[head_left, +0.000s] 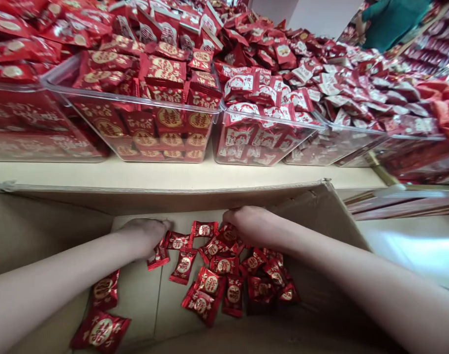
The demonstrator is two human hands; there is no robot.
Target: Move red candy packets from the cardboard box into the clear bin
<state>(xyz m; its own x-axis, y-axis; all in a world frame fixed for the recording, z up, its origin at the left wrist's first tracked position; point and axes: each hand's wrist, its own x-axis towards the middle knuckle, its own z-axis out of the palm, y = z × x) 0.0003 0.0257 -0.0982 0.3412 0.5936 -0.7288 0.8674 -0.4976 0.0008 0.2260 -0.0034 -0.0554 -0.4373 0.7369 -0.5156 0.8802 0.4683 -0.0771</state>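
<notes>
Both of my hands reach down into an open cardboard box point(224, 196), where small red wrapped candies point(224, 265) with gold round prints lie loose on the bottom. My left hand point(145, 236) is at the left of the pile, back of the hand up, fingers curled in; a red candy point(158, 255) sticks out from under it. At the far side of the pile is my right hand point(252, 223), its fingers bent down over a candy point(228, 233). Its fingertips are partly hidden. Two larger-looking packets point(101, 332) lie nearer, below my left forearm.
Behind the box, a pale shelf point(165, 174) carries clear plastic bins point(135, 96) heaped with red packets. White-and-red packets point(261, 88) fill another bin. A person's green sleeve point(397, 22) shows at the upper right. Flat stacked material point(401, 204) sits right of the box.
</notes>
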